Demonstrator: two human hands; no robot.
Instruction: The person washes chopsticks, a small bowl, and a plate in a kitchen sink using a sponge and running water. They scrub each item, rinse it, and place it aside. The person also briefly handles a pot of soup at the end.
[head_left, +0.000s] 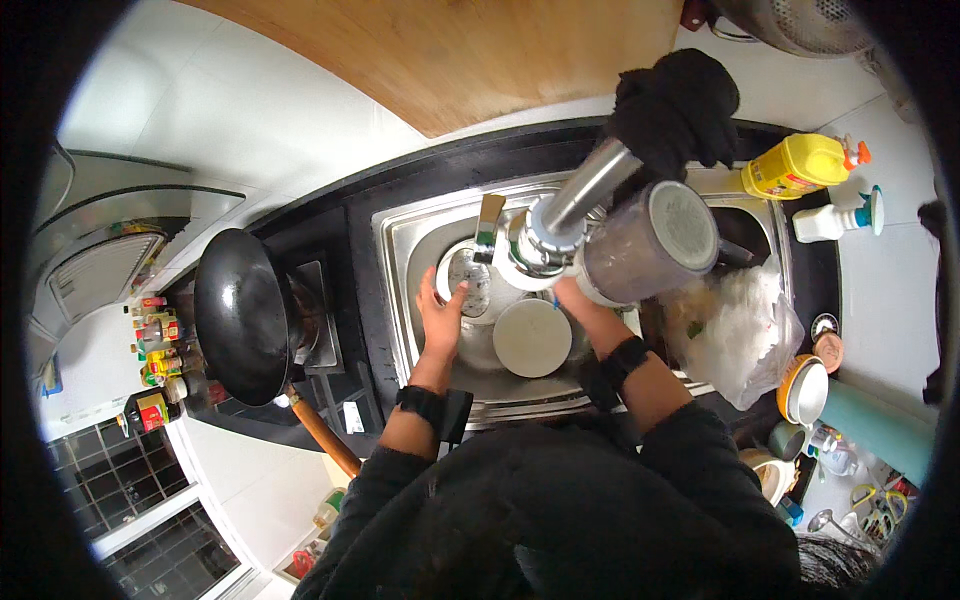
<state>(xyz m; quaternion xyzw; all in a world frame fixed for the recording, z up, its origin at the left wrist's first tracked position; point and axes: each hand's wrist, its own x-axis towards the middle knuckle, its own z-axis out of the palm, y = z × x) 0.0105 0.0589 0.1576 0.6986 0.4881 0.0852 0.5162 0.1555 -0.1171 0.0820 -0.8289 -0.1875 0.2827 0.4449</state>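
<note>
My left hand (442, 311) is at the left of the stainless steel sink basin (480, 360), fingers spread beside a round white-rimmed dish (469, 281). Whether the fingertips touch its rim is unclear. A pale round plate or lid (532, 337) lies in the basin between my hands. My right hand (574, 294) reaches under the faucet (540, 240) and its attached cylindrical filter housing (649, 244), which hide most of its fingers. A small blue bit shows at its edge; what it holds cannot be seen.
A black wok (244, 319) with a wooden handle stands on the stove at left. Right of the basin lies a white plastic bag (742, 330). A yellow pump bottle (795, 166) and a white spray bottle (829, 223) stand at the back right. Bowls (808, 394) sit at right.
</note>
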